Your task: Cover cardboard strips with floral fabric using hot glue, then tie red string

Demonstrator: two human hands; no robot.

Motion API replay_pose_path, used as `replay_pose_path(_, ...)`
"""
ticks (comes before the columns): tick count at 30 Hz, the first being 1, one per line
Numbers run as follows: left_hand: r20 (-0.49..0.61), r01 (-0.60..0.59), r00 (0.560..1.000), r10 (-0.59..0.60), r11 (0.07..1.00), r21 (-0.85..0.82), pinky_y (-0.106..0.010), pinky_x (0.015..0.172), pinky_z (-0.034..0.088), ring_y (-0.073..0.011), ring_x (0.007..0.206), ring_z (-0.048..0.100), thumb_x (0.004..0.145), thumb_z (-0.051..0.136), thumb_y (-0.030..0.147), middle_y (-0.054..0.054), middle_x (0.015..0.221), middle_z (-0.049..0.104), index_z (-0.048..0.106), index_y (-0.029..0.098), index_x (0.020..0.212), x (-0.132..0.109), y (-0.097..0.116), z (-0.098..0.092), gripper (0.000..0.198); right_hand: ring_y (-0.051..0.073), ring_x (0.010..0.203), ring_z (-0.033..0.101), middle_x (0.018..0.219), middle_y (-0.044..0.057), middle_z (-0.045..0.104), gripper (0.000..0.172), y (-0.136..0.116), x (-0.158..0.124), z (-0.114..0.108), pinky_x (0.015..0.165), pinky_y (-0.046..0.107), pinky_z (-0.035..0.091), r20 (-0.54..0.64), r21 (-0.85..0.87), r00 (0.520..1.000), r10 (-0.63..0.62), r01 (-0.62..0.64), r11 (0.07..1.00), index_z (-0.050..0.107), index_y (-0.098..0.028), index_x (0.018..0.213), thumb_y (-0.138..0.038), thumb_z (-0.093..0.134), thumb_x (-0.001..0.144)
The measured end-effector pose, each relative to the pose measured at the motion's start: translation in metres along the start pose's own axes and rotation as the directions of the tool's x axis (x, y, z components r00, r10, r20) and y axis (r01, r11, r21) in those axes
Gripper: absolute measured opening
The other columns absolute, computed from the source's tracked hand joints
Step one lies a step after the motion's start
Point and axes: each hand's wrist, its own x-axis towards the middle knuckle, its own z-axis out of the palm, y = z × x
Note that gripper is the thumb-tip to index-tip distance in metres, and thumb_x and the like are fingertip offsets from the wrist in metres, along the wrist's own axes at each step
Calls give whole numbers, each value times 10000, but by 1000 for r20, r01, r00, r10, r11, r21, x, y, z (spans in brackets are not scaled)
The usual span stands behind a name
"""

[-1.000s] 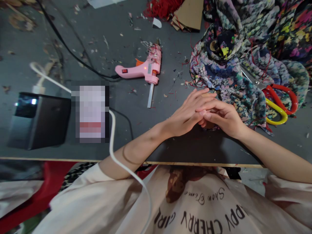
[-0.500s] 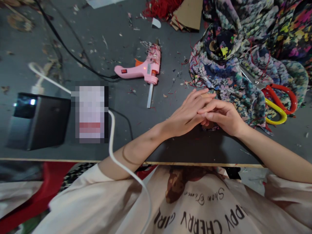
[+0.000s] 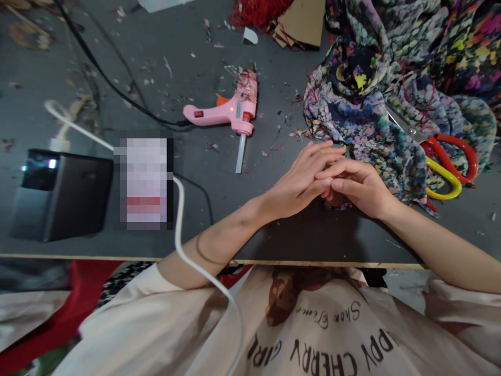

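Note:
My left hand (image 3: 299, 183) reaches in from the left, its fingers stretched out over the edge of a crumpled floral cloth (image 3: 371, 117). My right hand (image 3: 362, 188) meets it from the right, closed, with its index finger lying across the left fingers and other fingers bent underneath. The two thumb tips lie close together. Whatever may be between the hands is hidden. Scissors (image 3: 450, 162) with one red and one yellow handle rest on the cloth to the right. A pink glue gun (image 3: 219, 114) lies left of my hands, a clear glue stick protruding from it.
The grey table (image 3: 282, 243) carries scattered scraps. At the back are red threads (image 3: 256, 21) and cardboard pieces (image 3: 301, 23). On the left stand a dark box-shaped device (image 3: 78, 190) and a blurred-out item (image 3: 146, 177). A white cable (image 3: 180, 224) crosses my left arm.
My thumb tips have shifted slightly apart. Both hands otherwise stay in the same place, and the objects on the table have not moved.

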Motion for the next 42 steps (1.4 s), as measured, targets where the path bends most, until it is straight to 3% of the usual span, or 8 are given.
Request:
replay_pose_path(8,16,20,1000,-19,1000,-14,-460,1298,157,-214,1502,285,1006,201,622,-103,1508,471,467,214,1383,0,1,0,616,85,624,636,674,-13,672,278,-1,0,-2,560,186,528,4,17,1000,17,-18,1000,751,-170,897,-410,797,766)
replay_pose_path(20,1,-44,999,44,999,23,-469,1299,157,-221,1494,300,1014,252,581,-113,1498,480,447,214,1394,-2,-1,2,562,78,587,627,662,-18,680,204,0,1,-5,521,168,515,7,20,1000,27,-27,999,764,-173,851,-355,801,768)
replay_pose_path(27,-26,-30,999,30,1000,6,-459,1280,223,-219,1485,312,1011,193,608,-100,1487,487,469,222,1370,1,-10,5,595,67,649,663,718,-18,714,212,-1,1,-1,628,169,545,-6,42,1000,-23,23,999,759,-183,911,-345,797,780)
replay_pose_path(34,-53,-84,995,86,996,35,-454,1285,206,-222,1479,327,1027,264,542,-94,1485,493,443,236,1386,-2,-12,7,504,86,598,629,645,-22,664,205,-2,1,-2,532,183,533,-41,7,998,37,-36,999,746,-168,863,-336,798,759)
replay_pose_path(39,-83,-86,992,94,992,88,-462,1276,225,-235,1464,363,1015,358,520,-100,1461,519,439,251,1382,-3,-4,5,463,96,567,608,625,-28,646,98,-3,0,-1,481,194,497,-81,-80,997,-5,-2,997,725,-182,778,-270,761,757)
replay_pose_path(42,-110,-94,988,106,990,104,-446,1252,283,-224,1439,403,1020,392,480,-101,1439,546,456,233,1353,-1,-3,2,421,104,590,624,670,-18,673,126,-3,0,0,528,219,516,-86,-155,995,-54,40,987,730,-191,816,-314,706,817)
